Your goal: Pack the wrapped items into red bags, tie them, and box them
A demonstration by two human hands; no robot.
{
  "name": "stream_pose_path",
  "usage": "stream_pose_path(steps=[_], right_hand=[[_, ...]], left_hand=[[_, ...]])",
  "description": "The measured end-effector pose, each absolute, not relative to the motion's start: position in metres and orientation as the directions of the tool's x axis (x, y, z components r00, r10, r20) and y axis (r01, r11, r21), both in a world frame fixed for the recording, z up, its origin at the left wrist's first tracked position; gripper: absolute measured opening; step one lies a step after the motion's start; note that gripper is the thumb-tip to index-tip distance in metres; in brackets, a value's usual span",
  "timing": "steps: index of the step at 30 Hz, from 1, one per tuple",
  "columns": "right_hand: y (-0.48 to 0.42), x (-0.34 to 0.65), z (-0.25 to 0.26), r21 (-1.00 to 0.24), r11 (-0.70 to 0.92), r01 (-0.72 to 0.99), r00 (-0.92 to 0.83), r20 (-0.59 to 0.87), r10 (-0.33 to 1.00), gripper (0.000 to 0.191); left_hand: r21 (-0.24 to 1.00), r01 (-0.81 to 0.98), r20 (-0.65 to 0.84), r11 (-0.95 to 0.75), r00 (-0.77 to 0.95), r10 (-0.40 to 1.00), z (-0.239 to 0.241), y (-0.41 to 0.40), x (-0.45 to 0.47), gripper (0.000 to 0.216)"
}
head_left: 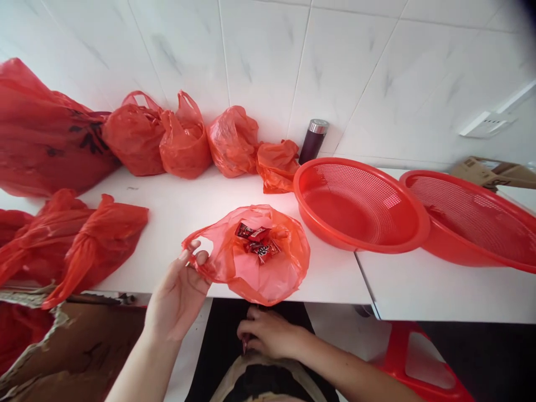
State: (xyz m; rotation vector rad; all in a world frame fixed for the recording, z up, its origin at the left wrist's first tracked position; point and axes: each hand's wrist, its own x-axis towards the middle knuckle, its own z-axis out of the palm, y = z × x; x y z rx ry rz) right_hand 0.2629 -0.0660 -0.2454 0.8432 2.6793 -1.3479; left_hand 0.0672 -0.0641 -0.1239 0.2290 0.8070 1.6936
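Observation:
An open red plastic bag (255,262) lies at the front edge of the white table (180,218), with a few red wrapped candies (257,243) inside it. My left hand (178,296) pinches the bag's left rim between thumb and fingers. My right hand (268,334) is below the table edge, near my lap, its fingers curled around something small that I cannot make out.
Several filled red bags (184,139) line the tiled wall, with more at the left (75,240). Two red mesh baskets (360,204) (473,220) sit on the right. A dark flask (313,140) stands by the wall. A red stool (419,363) is below, a cardboard box (71,346) at lower left.

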Motion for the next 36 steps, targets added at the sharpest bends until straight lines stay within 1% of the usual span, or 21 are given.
stream_pose_path(steps=[2,3,5,6,7,9,11,13,15,17,19,21,23,25,27,28,29,31,32,33,36], right_hand=[[-0.074,0.269,-0.199,-0.850,0.425,0.311,-0.895,-0.112,0.431,0.022],[-0.078,0.272,-0.174,-0.885,0.402,0.234,-0.893,-0.032,0.449,0.019],[-0.079,0.276,-0.127,-0.919,0.381,0.100,-0.868,0.107,0.484,0.021],[-0.075,0.277,-0.109,-0.902,0.419,0.103,-0.814,0.165,0.557,0.019],[-0.070,0.277,-0.097,-0.862,0.485,0.148,-0.751,0.221,0.622,0.023],[-0.054,0.279,-0.089,-0.733,0.598,0.323,-0.623,0.311,0.718,0.036],[-0.035,0.282,-0.099,-0.588,0.632,0.505,-0.540,0.356,0.763,0.039],[-0.018,0.288,-0.117,-0.474,0.596,0.649,-0.482,0.350,0.803,0.030],[-0.002,0.296,-0.136,-0.380,0.509,0.773,-0.416,0.302,0.858,0.027],[0.012,0.303,-0.153,-0.312,0.405,0.860,-0.347,0.225,0.910,0.037],[0.023,0.308,-0.166,-0.302,0.321,0.898,-0.291,0.139,0.946,0.046],[0.029,0.309,-0.172,-0.346,0.268,0.899,-0.257,0.079,0.963,0.037],[0.028,0.309,-0.167,-0.427,0.271,0.863,-0.262,0.080,0.962,0.021],[0.018,0.308,-0.149,-0.553,0.335,0.763,-0.308,0.145,0.940,0.015],[0.006,0.309,-0.122,-0.696,0.411,0.589,-0.339,0.249,0.907,0.015],[0.001,0.310,-0.106,-0.756,0.432,0.491,-0.307,0.314,0.898,0.014],[-0.003,0.311,-0.091,-0.802,0.444,0.400,-0.231,0.381,0.895,0.012],[-0.003,0.314,-0.065,-0.852,0.459,0.252,0.002,0.475,0.880,0.010],[0.001,0.315,-0.054,-0.867,0.456,0.201,0.085,0.480,0.873,0.010],[0.006,0.317,-0.044,-0.882,0.443,0.163,0.111,0.463,0.880,0.011],[0.024,0.321,-0.021,-0.898,0.427,0.107,0.003,0.430,0.903,0.013]], left_hand=[[0.641,-0.764,-0.269,-0.073,-0.313,0.911,-0.126,-0.068,0.065,0.010],[0.656,-0.751,-0.268,-0.067,-0.316,0.910,-0.127,-0.070,0.064,0.013],[0.682,-0.729,-0.264,-0.061,-0.322,0.909,-0.129,-0.071,0.065,0.019],[0.689,-0.723,-0.267,-0.050,-0.318,0.910,-0.130,-0.071,0.065,0.021],[0.692,-0.721,-0.273,-0.040,-0.313,0.910,-0.131,-0.071,0.066,0.023],[0.694,-0.719,-0.278,-0.033,-0.310,0.909,-0.133,-0.069,0.067,0.023],[0.708,-0.706,-0.268,-0.034,-0.312,0.911,-0.134,-0.067,0.066,0.020],[0.728,-0.685,-0.257,-0.041,-0.327,0.909,-0.136,-0.064,0.061,0.018],[0.744,-0.668,-0.266,-0.025,-0.330,0.906,-0.137,-0.061,0.055,0.019],[0.748,-0.664,-0.284,-0.007,-0.329,0.901,-0.137,-0.059,0.050,0.020],[0.759,-0.652,-0.292,-0.002,-0.344,0.892,-0.137,-0.057,0.047,0.022],[0.779,-0.627,-0.283,-0.015,-0.374,0.883,-0.136,-0.058,0.046,0.023],[0.799,-0.601,-0.269,-0.013,-0.377,0.886,-0.133,-0.061,0.047,0.024],[0.824,-0.567,-0.250,0.002,-0.360,0.899,-0.128,-0.064,0.048,0.026],[0.859,-0.512,-0.201,-0.018,-0.368,0.908,-0.119,-0.065,0.046,0.027],[0.876,-0.479,-0.155,-0.055,-0.388,0.909,-0.113,-0.065,0.044,0.027],[0.888,-0.445,-0.093,-0.114,-0.416,0.904,-0.106,-0.063,0.041,0.026],[0.890,-0.378,0.050,-0.255,-0.475,0.879,-0.089,-0.057,0.035,0.025],[0.882,-0.346,0.116,-0.319,-0.498,0.860,-0.080,-0.052,0.032,0.023],[0.871,-0.317,0.173,-0.377,-0.519,0.837,-0.070,-0.048,0.029,0.020],[0.844,-0.245,0.293,-0.477,-0.533,0.794,-0.040,-0.035,0.027,0.013]])
